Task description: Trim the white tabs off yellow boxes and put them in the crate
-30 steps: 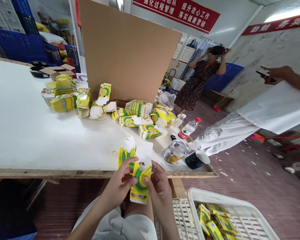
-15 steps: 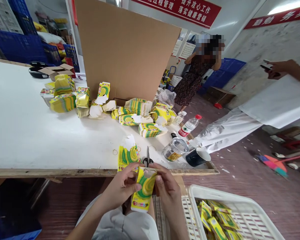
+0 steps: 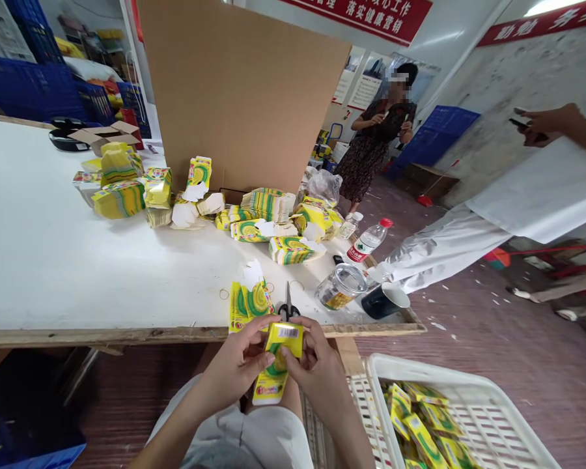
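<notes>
Between my two hands, over my lap, is a small yellow and green carton (image 3: 276, 381) with a barcode panel at its top end. My left hand (image 3: 237, 361) grips its left side, thumb on the front face. On the right side my right hand (image 3: 317, 361) holds it too, its thumb pressed on the front. Just beyond, on the table edge, lie several flat cartons (image 3: 247, 306) with white flaps up. Black-handled scissors (image 3: 288, 306) rest beside them, blades pointing away from me.
Bundles of flat cartons (image 3: 268, 205) line the white table (image 3: 78, 273) before a cardboard sheet (image 3: 244, 98). A clear jar (image 3: 342, 286), a dark mug (image 3: 385, 301) and a bottle (image 3: 368, 241) stand at right. A white basket (image 3: 498, 397) holds filled-looking cartons. Two people stand beyond.
The carton's top end, open with a pale flap before, now shows a closed barcode panel. My right thumb has moved from the carton's edge onto its front. The person at the back has lowered their arms.
</notes>
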`<state>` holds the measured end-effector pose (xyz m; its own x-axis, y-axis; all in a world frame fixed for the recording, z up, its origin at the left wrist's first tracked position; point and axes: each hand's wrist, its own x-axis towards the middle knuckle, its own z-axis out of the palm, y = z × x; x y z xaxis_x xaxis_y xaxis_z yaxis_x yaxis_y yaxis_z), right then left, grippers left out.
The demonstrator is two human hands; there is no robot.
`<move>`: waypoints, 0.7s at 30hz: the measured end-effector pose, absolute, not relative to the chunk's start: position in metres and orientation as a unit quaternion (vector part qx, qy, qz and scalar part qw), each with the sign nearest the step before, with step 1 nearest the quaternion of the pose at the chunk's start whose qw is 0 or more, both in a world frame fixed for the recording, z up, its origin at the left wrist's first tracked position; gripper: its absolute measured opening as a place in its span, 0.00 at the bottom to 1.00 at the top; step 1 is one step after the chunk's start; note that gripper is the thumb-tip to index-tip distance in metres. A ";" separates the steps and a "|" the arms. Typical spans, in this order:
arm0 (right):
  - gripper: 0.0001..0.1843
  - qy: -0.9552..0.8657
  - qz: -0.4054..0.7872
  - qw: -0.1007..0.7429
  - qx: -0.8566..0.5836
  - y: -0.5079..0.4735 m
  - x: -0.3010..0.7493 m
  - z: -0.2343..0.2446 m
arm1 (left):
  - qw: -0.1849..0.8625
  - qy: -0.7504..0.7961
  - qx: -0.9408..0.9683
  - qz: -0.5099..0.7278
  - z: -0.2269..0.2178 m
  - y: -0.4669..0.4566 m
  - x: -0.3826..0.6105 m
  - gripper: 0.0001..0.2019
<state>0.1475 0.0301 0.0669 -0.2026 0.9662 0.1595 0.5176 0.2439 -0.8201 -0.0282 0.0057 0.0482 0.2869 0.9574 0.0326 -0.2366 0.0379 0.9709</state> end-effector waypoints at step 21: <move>0.15 -0.453 0.340 0.627 -0.535 0.024 0.191 0.063 | 0.510 0.422 0.577 0.478 0.047 0.008 -0.022 0.23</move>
